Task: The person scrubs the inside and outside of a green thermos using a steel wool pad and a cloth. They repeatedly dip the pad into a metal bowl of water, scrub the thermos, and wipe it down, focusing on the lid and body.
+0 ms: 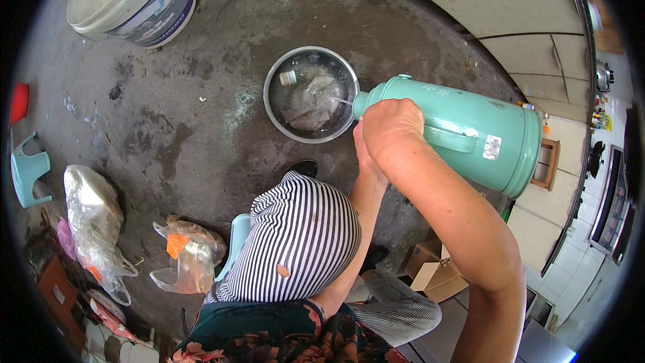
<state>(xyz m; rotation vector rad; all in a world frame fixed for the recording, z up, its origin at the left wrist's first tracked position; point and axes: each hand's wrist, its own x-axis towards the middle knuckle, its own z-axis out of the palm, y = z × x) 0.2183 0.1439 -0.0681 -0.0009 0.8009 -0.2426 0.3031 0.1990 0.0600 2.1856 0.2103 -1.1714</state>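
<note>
My right hand (394,123) grips the handle of a pale green thermos flask (453,126), which is tilted with its mouth low and to the left. A thin stream of water runs from the mouth into a round stainless steel basin (271,120) on the floor. Under the flask's neck is my left hand (361,143), touching it from below; its fingers are mostly hidden. In the basin's water lies a crumpled, greyish, translucent piece (310,106), whose material I cannot settle. Beside it is a small whitish cylindrical cap or stopper (287,78).
A large white plastic bucket (151,20) stands at upper left on the stained concrete floor (216,50). Filled plastic bags (93,212) lie at left, near a light blue stool (30,171). Tiled cabinets (524,55) line the right; an open cardboard box (436,272) is at lower right.
</note>
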